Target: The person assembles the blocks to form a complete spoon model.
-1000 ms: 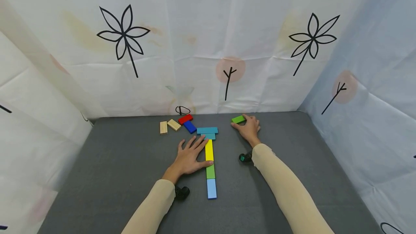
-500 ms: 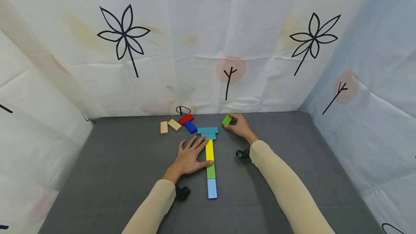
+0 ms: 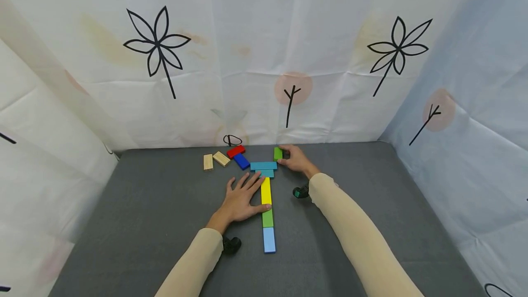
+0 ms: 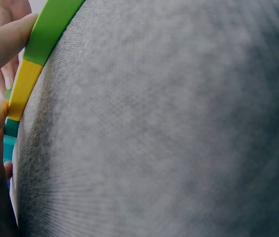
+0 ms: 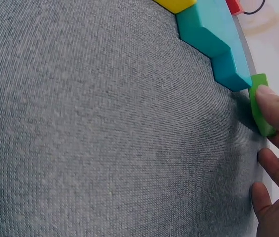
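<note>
Between its thumb and fingers my right hand (image 3: 296,159) pinches a bright green block (image 3: 278,154), just beyond the right end of the upper teal block (image 3: 263,166). In the right wrist view the thumb lies on this green block (image 5: 259,106). My left hand (image 3: 240,200) is spread, its thumb and fingertips touching the row of blocks. That row runs toward me: a second teal block (image 3: 267,173), a yellow block (image 3: 266,190), a lighter green block (image 3: 267,218) and a light blue block (image 3: 269,240). The left thumb touches the lighter green block (image 4: 50,32) in the left wrist view.
Left of the teal blocks lie a dark blue block (image 3: 241,161), a red block (image 3: 236,151) and two plain wooden blocks, one tilted (image 3: 221,158) and one upright to my view (image 3: 208,162). A white patterned cloth (image 3: 255,58) hangs behind the grey table (image 3: 156,223).
My right hand has carried the bright green block leftward to the teal blocks, turning it from lying crosswise to pointing away from me. The left hand has stayed in place.
</note>
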Available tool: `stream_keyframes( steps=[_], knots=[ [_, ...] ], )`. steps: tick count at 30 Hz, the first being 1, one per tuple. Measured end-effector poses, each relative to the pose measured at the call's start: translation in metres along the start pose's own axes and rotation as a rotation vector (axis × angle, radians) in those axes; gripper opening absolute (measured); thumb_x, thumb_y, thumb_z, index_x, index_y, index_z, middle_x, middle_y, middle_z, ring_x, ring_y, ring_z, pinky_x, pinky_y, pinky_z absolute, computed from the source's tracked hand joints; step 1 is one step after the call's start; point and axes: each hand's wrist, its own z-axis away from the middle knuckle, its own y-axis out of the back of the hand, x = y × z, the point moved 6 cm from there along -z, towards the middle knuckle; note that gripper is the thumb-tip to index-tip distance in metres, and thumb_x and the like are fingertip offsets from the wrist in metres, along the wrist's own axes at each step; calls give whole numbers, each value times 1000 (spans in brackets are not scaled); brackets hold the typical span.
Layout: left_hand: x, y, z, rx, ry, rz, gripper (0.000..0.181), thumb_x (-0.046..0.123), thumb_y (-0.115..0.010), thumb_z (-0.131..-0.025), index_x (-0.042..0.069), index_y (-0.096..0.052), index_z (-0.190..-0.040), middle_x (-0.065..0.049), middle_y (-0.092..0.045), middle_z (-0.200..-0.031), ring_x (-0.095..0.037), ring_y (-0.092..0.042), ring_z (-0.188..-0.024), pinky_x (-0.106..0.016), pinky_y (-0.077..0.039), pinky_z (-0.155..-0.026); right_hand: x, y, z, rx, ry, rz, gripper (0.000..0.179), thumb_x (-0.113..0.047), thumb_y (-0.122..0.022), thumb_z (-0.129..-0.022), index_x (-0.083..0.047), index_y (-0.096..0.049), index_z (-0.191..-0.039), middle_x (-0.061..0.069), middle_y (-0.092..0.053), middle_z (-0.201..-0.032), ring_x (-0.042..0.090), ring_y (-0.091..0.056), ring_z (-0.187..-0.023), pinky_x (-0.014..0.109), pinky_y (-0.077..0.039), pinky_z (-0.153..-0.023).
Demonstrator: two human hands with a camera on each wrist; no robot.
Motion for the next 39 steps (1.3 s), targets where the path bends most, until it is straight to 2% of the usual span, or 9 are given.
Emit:
stream_keyframes(
  steps=[3, 9, 12, 34, 39],
  knots=[
    [0, 0, 0, -4, 1, 1, 93, 78, -47, -89, 29, -20, -164, 8, -11, -170, -29, -13, -155, -69, 0, -115, -2, -1, 0, -5, -1, 25, 55, -11, -66, -100, 2, -47, -149, 23, -47, -151, 40, -46, -135, 53, -38, -111],
    [0, 0, 0, -1, 6, -2, 94, 79, -47, -89, 30, -20, -164, 8, -10, -170, -29, -13, -155, -69, 0, -115, -4, -3, 1, -2, -4, 54, 53, -11, -65, -100, -2, -48, -150, 20, -45, -154, 43, -34, -144, 68, -20, -114],
    [-1, -1, 0, 1, 8, -6, 93, 79, -47, -89, 30, -20, -164, 9, -10, -170, -29, -13, -155, -69, 0, -116, -3, -5, 1, -3, -5, 65, 53, -11, -63, -101, -3, -48, -151, 19, -42, -156, 45, -28, -146, 71, -15, -113],
    [-1, -1, 1, 6, 2, 10, 93, 78, -47, -89, 29, -21, -164, 8, -11, -170, -29, -14, -155, -69, 0, -116, -1, -10, 1, -7, -9, 66, 52, -11, -60, -103, -7, -47, -153, 15, -39, -159, 45, -28, -144, 69, -17, -112],
    [-1, 0, 1, 2, 1, 4, 93, 79, -47, -89, 29, -22, -164, 8, -12, -170, -30, -14, -155, -69, 0, -115, -3, -8, 4, 24, 1, 65, 52, -14, -61, -103, -6, -47, -152, 16, -41, -158, 45, -32, -142, 70, -19, -110]
  ],
)
